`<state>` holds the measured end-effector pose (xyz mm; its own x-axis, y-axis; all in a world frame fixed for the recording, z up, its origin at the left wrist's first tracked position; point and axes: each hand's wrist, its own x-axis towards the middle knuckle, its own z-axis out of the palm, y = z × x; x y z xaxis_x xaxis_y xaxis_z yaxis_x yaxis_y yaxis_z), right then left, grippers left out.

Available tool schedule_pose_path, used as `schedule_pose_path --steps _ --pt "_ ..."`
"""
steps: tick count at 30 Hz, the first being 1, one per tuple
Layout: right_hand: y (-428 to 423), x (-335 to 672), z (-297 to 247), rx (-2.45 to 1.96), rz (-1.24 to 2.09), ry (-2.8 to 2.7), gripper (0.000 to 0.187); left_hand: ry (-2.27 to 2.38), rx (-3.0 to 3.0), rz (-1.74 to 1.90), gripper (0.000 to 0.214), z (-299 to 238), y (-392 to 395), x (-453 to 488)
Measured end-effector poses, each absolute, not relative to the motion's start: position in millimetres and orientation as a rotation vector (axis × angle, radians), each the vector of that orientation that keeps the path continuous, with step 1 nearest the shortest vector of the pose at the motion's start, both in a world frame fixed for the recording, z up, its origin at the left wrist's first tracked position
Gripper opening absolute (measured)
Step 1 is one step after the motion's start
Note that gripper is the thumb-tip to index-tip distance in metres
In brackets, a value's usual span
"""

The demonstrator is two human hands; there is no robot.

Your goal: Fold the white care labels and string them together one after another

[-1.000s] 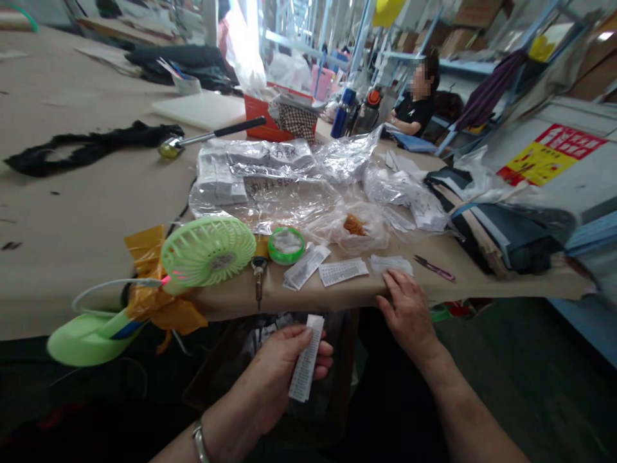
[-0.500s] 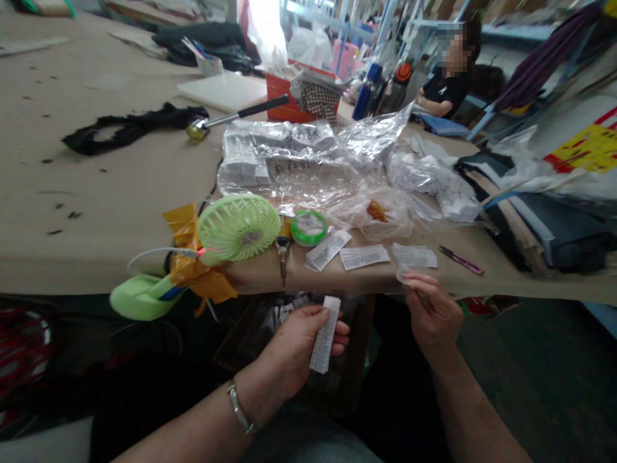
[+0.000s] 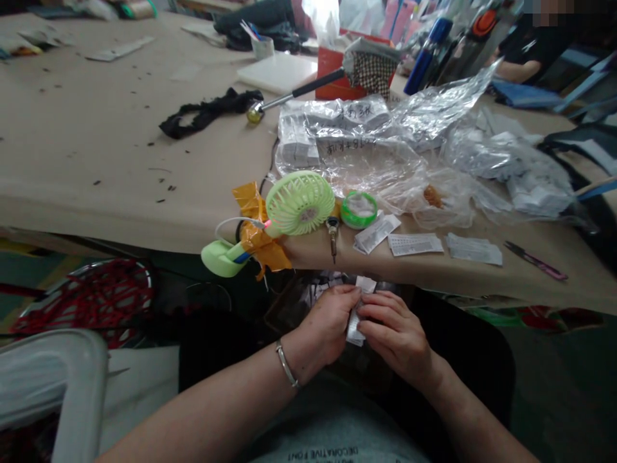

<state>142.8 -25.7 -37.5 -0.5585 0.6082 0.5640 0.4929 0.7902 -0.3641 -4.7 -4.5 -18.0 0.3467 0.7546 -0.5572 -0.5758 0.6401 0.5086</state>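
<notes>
My left hand [image 3: 325, 328] is closed around a small stack of white printed labels [image 3: 355, 331], held over my lap just below the table edge. My right hand [image 3: 402, 337] meets it from the right, its bent fingers pressed onto the same labels; whether it pinches a separate one is hidden. On the table beyond lie three small groups of similar labels: a tilted one [image 3: 378, 233], a middle one [image 3: 415, 244] and a right one [image 3: 475, 249]. A green round tub [image 3: 359, 209] with whitish contents sits left of them.
A green fan [image 3: 301, 202] is taped at the table edge, beside a soldering-iron-like tool [image 3: 333, 238]. Thread snips [image 3: 535, 260] lie at right. Clear plastic bags [image 3: 366, 151] spread behind. A person [image 3: 530, 51] sits across the table.
My right hand has come from the table edge, left and down, to the labels in my left hand. The whole view has shifted, with the table things now further right and higher.
</notes>
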Motion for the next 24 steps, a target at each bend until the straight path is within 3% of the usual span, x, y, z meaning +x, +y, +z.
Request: schedule_pose_path --steps 13,17,20,24 --pt "-29.1 141.2 -40.3 -0.820 0.297 -2.285 0.019 0.831 0.239 0.888 0.018 -20.6 -9.2 -6.8" --pt "-33.3 140.8 -38.0 -0.821 0.332 -2.251 0.024 0.834 0.262 0.836 0.012 -21.4 -10.0 -7.6" --pt "-36.0 142.8 -36.9 -0.885 0.440 -2.095 0.033 0.831 0.271 0.805 0.009 -20.1 -10.0 -10.0" --pt "-28.9 150.0 -41.9 -1.138 0.750 -1.663 0.025 0.814 0.328 0.633 0.017 -15.0 -10.6 -13.8"
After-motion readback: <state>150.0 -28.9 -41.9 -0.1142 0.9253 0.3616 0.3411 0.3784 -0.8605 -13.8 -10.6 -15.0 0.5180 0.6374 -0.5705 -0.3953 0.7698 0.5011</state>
